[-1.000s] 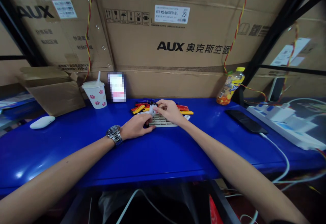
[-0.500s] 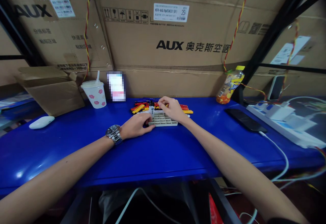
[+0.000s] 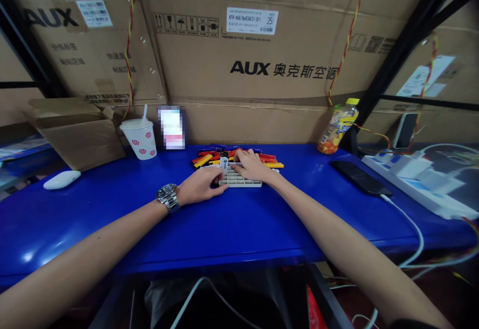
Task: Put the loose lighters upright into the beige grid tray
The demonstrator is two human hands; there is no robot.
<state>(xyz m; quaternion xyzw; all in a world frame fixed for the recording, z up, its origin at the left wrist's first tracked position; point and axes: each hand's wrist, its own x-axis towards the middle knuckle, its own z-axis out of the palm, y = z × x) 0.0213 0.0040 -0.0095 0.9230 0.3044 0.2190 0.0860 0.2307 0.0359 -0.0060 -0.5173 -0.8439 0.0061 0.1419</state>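
Observation:
A pale tray [image 3: 243,184] divided into small square cells lies on the blue table between my hands. My left hand [image 3: 202,183] grips its left end, the thumb along the front edge and the other fingers partly hidden. Beside those fingers a white lighter [image 3: 224,162] with a black top stands upright. My right hand [image 3: 251,165] is over the tray's back right part, fingers bent down and pressed together near the white lighter; what they hold, if anything, is hidden. Just behind lies a loose pile of red, yellow and blue lighters, including a yellow lighter [image 3: 276,165].
A paper cup [image 3: 139,139] with a straw and a lit phone [image 3: 171,128] stand at the back left, near an open cardboard box [image 3: 80,134]. To the right are a drink bottle [image 3: 337,127], a charging black phone [image 3: 359,177] and a power strip [image 3: 415,184].
My right hand has lowered toward the tray, its fingertips now down by the cells near the white lighter. My left hand and the tray stay in place.

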